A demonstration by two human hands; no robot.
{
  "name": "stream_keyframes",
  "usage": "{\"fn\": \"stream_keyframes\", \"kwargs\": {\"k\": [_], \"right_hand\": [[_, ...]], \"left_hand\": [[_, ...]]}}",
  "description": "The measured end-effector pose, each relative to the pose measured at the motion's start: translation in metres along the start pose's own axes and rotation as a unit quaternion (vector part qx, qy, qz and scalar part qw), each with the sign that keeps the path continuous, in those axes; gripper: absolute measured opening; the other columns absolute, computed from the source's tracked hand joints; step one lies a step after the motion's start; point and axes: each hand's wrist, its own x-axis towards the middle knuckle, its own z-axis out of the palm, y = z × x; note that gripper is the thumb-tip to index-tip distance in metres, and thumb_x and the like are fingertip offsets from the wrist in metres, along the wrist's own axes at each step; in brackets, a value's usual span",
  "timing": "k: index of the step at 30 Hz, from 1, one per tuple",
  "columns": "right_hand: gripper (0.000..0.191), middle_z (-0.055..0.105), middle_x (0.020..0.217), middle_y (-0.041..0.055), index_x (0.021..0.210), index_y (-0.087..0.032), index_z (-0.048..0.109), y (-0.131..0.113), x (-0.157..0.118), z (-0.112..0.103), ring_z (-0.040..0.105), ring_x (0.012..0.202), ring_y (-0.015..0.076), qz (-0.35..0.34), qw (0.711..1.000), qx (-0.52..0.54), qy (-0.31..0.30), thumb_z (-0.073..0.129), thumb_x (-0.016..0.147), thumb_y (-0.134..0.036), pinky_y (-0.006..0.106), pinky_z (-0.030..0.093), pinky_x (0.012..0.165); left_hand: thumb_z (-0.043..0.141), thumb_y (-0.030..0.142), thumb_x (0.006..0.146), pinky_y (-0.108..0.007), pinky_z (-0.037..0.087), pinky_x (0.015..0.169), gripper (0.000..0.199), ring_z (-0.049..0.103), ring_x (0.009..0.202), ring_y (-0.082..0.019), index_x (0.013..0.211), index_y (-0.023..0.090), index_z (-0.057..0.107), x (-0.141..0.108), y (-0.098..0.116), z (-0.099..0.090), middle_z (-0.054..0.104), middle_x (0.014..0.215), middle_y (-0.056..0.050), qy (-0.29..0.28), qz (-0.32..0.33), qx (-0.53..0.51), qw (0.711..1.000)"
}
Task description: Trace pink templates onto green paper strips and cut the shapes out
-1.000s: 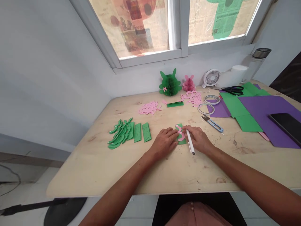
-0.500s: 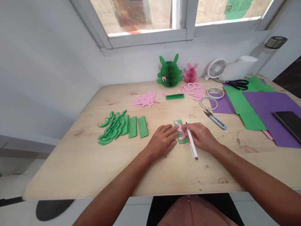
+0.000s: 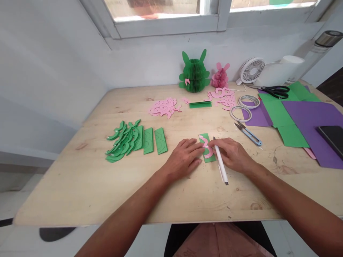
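Left hand palm-down, fingers extended, tips on the pink cutout; right hand holds the pen, fingertips at the cutout too — which lies on the green card between them! Beyond, snips; farther still — a green figure by the wall.

Bright window above white wall

Single head-worn view, near, facing forward and down over a pale, broad wooden counter. White-framed rectangular window cropped at 12 o'clock; wearer's dusty-pink cloth garment at 6; bare left hand and bare right hand off centre toward 5 and 4.
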Motion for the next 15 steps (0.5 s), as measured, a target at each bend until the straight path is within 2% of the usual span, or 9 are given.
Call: {"fn": "stream_keyframes", "kwargs": {"k": [10, 15], "right_hand": [[0.029, 0.07, 0.105, 0.0041, 0.105, -0.026, 0.062, 0.0001, -0.0001, -0.0004, 0.064, 0.094, 0.0214, 0.013, 1.0, -0.001, -0.009, 0.049, 0.083, -0.014, 0.035, 0.047, 0.084], [0.03, 0.07, 0.107, 0.0045, 0.109, -0.026, 0.06, 0.0, -0.0007, 0.0002, 0.064, 0.096, 0.0213, 0.012, 1.0, 0.0, -0.006, 0.049, 0.083, -0.014, 0.035, 0.048, 0.084]], "left_hand": [[0.047, 0.023, 0.087, -0.046, 0.037, 0.1, 0.032, 0.045, 0.121, -0.026, 0.118, 0.021, 0.056, 0.0013, 0.0016, -0.002, 0.059, 0.126, -0.007, 0.001, 0.009, -0.014, 1.0], [0.047, 0.023, 0.088, -0.046, 0.037, 0.101, 0.031, 0.045, 0.121, -0.026, 0.117, 0.021, 0.056, 0.0005, 0.0019, -0.0029, 0.059, 0.124, -0.006, 0.0, 0.009, -0.016, 1.0]]}}
